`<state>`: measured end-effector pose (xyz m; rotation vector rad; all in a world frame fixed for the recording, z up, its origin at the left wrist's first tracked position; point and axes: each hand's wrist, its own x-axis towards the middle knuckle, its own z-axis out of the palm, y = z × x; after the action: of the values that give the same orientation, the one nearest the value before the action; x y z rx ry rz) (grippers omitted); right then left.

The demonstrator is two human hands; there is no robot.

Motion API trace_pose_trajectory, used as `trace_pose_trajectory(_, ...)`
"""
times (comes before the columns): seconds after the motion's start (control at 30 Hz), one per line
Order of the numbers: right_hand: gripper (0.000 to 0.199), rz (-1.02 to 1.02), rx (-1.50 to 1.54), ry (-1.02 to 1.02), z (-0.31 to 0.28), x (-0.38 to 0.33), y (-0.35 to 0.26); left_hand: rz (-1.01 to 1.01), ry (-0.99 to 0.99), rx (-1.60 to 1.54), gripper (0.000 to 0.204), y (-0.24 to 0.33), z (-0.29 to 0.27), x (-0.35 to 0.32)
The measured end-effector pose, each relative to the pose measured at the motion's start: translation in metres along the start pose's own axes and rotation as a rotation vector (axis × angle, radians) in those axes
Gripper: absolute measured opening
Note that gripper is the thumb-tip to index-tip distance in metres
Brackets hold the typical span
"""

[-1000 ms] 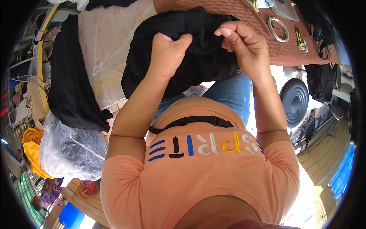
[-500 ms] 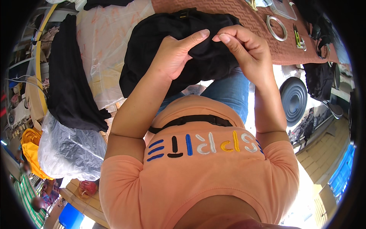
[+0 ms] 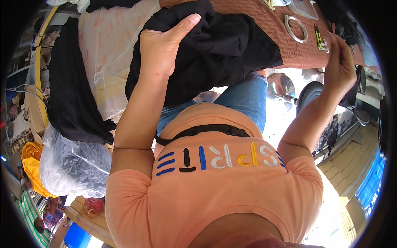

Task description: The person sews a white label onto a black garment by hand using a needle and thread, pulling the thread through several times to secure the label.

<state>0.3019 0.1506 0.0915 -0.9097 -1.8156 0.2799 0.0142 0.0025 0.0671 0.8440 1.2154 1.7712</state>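
Note:
A black cloth garment (image 3: 231,45) lies bunched over the table edge and my lap. My left hand (image 3: 159,49) is closed on its left part, thumb on top and the other fingers hidden in the folds. Out to the right, away from the cloth, my right hand (image 3: 340,68) is raised with its fingers pinched together. Whether a thread or needle is between those fingertips is too small to tell. Near that hand lie yellow-green thread snips (image 3: 318,37), and farther left a pale ring-shaped roll (image 3: 296,29).
A brown patterned cloth (image 3: 264,29) covers the table's right side; clear plastic sheeting (image 3: 111,53) covers the left. Another black cloth (image 3: 68,82) hangs at the left, above a clear plastic bag (image 3: 74,165). A round dark stool seat (image 3: 308,97) stands below my right forearm.
My right hand has swung from the middle of the garment far out to the right. My left hand has moved left and now grips the cloth, which has been lifted and bunched.

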Motion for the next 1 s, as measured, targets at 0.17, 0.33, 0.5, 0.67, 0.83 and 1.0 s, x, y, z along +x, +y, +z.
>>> trace_pose_trajectory(0.17, 0.012, 0.138, 0.058, 0.261, -0.012, 0.010, 0.009, -0.048, 0.044, 0.003, 0.023, -0.001, 0.006, -0.002)
trace_pose_trajectory(0.33, 0.012, 0.188, 0.293, 0.415, -0.002, 0.014, 0.005, -0.042, 0.116, 0.009, 0.015, -0.014, -0.001, -0.005)
trace_pose_trajectory(0.5, 0.014, 0.404, 0.882, 0.355, -0.005, 0.018, 0.015, -0.091, 0.106, 0.033, 0.014, -0.017, -0.001, -0.005)
trace_pose_trajectory(0.67, 0.011, 0.584, 1.688, 0.025, -0.016, 0.019, 0.031, -0.136, 0.119, 0.002, 0.013, -0.021, -0.003, -0.006)
trace_pose_trajectory(0.83, 0.006, 0.627, 1.837, -0.011, -0.015, 0.017, 0.028, -0.129, 0.129, -0.002, 0.013, -0.018, 0.001, -0.008)
trace_pose_trajectory(1.0, 0.005, 0.639, 1.733, -0.091, -0.023, 0.022, 0.052, -0.168, 0.151, 0.074, 0.013, -0.023, -0.007, -0.005)
